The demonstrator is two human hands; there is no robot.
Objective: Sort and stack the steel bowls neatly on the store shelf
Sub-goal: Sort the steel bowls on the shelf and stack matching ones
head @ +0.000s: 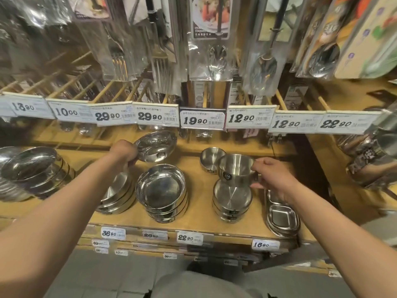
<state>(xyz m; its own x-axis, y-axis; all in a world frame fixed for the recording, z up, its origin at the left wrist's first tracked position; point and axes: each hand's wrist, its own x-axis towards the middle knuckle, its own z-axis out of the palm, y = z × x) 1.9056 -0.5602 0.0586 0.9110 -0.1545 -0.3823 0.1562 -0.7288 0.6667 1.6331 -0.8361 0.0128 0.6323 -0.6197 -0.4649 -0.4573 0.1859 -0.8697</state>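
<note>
Two bowls aloft over the wooden shelf (199, 186): wide shallow bowl (155, 146) tilted, gripped at its near rim by left hand (124, 152), up-left of the wide stack (162, 194); small deep bowl (235, 168) pinched by right hand (270, 179), directly above small stack (232, 201).

Across the top of the frame, packaged forks (160, 67) and spoons (263, 72) hang in clear sleeves from wooden pegs (107, 91), all a bit blurred at the upper left. A row of white price tags (203, 120) runs through the middle, another row (189, 237) lines the wooden shelf edge (225, 230) lower down. Warm yellowish light on the wood; grey floor tiles (103, 280) at the bottom.
</note>
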